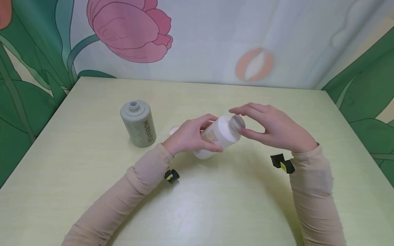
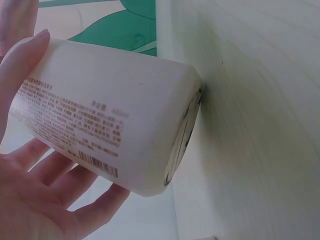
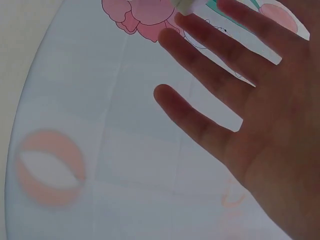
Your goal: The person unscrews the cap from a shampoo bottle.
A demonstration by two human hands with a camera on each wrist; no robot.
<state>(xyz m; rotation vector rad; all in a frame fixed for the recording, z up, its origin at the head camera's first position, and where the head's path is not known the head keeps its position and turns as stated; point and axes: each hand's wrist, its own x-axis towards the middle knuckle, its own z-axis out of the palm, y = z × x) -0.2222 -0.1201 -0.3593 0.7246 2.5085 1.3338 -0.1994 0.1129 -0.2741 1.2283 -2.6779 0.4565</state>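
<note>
My left hand (image 1: 192, 135) grips a white bottle (image 1: 227, 131) around its body and keeps it tilted, with the neck up and to the right. Brown print and a barcode show on the bottle (image 2: 107, 110) in the left wrist view, its base close to the table. At the neck is a greyish round cap (image 1: 237, 123). My right hand (image 1: 271, 126) is beside this cap, thumb at its lower edge and fingers stretched out above it. Spread, fairly straight fingers (image 3: 200, 120) appear in the right wrist view; whether they touch the cap is unclear.
A grey bottle (image 1: 138, 124) with an uncapped neck and brown lettering stands upright on the table (image 1: 197, 212), left of my left hand. Partly hidden behind that hand is a small white round object (image 1: 174, 129). A flower-printed curtain (image 1: 209, 41) hangs behind the table.
</note>
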